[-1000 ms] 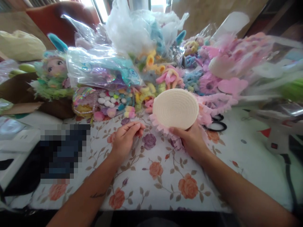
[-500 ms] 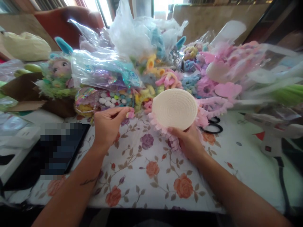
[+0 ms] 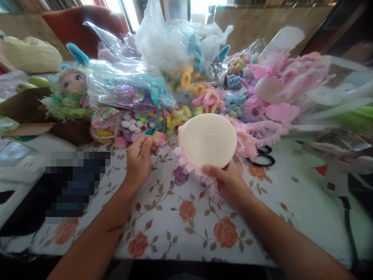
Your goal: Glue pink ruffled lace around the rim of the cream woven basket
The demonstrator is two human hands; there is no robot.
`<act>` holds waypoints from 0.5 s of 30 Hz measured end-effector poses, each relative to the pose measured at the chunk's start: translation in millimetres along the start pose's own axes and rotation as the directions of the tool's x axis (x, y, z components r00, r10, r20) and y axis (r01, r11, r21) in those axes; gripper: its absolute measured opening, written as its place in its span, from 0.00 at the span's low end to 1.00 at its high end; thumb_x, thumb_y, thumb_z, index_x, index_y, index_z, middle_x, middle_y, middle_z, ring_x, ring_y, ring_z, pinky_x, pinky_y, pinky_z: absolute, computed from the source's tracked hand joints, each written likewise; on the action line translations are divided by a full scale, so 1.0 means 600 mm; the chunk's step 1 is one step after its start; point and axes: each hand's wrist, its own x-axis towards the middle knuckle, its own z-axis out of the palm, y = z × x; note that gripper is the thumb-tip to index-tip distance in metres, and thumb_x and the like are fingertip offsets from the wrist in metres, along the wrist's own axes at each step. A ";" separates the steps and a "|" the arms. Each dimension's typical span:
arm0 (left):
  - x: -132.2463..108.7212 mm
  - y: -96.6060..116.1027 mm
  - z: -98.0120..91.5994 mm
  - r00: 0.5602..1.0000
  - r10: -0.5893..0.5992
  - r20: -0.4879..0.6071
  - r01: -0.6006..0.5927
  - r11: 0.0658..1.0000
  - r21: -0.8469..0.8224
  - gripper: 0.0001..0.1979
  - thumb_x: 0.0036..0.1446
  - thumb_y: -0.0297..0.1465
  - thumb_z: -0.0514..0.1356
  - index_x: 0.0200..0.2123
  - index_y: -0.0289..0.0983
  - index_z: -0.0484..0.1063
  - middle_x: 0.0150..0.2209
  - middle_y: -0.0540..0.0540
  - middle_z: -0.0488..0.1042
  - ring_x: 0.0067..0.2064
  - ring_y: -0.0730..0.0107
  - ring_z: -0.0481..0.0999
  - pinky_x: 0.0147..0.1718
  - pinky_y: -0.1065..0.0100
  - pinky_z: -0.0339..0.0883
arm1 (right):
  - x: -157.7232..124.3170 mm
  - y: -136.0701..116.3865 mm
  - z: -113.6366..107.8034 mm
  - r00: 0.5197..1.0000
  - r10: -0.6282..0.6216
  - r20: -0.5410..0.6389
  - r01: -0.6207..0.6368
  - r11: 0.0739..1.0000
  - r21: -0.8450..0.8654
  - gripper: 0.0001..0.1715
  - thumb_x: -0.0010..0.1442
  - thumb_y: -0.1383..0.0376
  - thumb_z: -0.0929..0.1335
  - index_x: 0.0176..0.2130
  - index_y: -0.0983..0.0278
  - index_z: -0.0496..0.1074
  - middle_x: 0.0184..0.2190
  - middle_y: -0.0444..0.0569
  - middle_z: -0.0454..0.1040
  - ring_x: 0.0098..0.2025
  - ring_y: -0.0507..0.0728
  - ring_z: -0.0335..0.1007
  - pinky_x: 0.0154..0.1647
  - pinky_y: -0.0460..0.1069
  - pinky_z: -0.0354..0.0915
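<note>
My right hand (image 3: 230, 179) grips a cream woven round piece (image 3: 207, 140) by its near edge, thumb on the coiled face. Pink ruffled trim (image 3: 192, 165) hangs along its lower left side, and my other fingers are hidden behind it. My left hand (image 3: 140, 161) is closed, its fingers curled, just left of the woven piece and apart from it. Whatever those fingers hold, if anything, is hidden. Right by the fingertips is a small pink and yellow soft piece (image 3: 160, 139); I cannot tell whether they touch it.
Behind my hands are white and coloured beads (image 3: 134, 123), a shiny clear bag (image 3: 125, 83) and a doll in green frills (image 3: 70, 91). Black-handled scissors (image 3: 264, 159) lie right of my right hand, with a glue gun (image 3: 335, 167) farther right. A flowered cloth (image 3: 166, 194) covers the table.
My left hand has drawn slightly right and nearer to me, and its fingers have curled in. The woven piece in my right hand has shifted a little left and downward.
</note>
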 end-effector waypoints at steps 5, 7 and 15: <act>0.004 -0.004 -0.007 0.993 -0.108 -0.056 0.101 0.987 -0.128 0.20 0.63 0.33 0.54 0.18 0.40 0.56 0.18 0.53 0.55 0.21 0.73 0.60 0.20 0.70 0.59 | -0.005 0.001 0.005 0.994 0.103 0.047 -0.106 0.993 0.058 0.58 0.45 0.64 0.78 0.68 0.49 0.53 0.59 0.50 0.72 0.60 0.68 0.69 0.63 0.66 0.65; 0.010 -0.009 -0.011 0.987 -0.133 -0.090 0.119 0.983 -0.138 0.20 0.62 0.36 0.57 0.17 0.40 0.61 0.18 0.52 0.58 0.21 0.73 0.61 0.20 0.70 0.60 | -0.002 0.001 0.004 0.994 0.101 0.034 -0.102 0.994 0.035 0.57 0.46 0.63 0.78 0.68 0.49 0.53 0.58 0.50 0.72 0.60 0.68 0.68 0.63 0.66 0.64; 0.029 -0.043 -0.050 0.982 0.076 -0.173 -0.038 0.976 0.215 0.07 0.52 0.33 0.66 0.35 0.41 0.82 0.32 0.47 0.81 0.32 0.63 0.76 0.36 0.61 0.71 | 0.020 0.010 -0.006 0.999 -0.014 -0.050 0.011 0.999 -0.053 0.54 0.49 0.62 0.75 0.68 0.50 0.51 0.62 0.50 0.68 0.63 0.68 0.65 0.65 0.66 0.62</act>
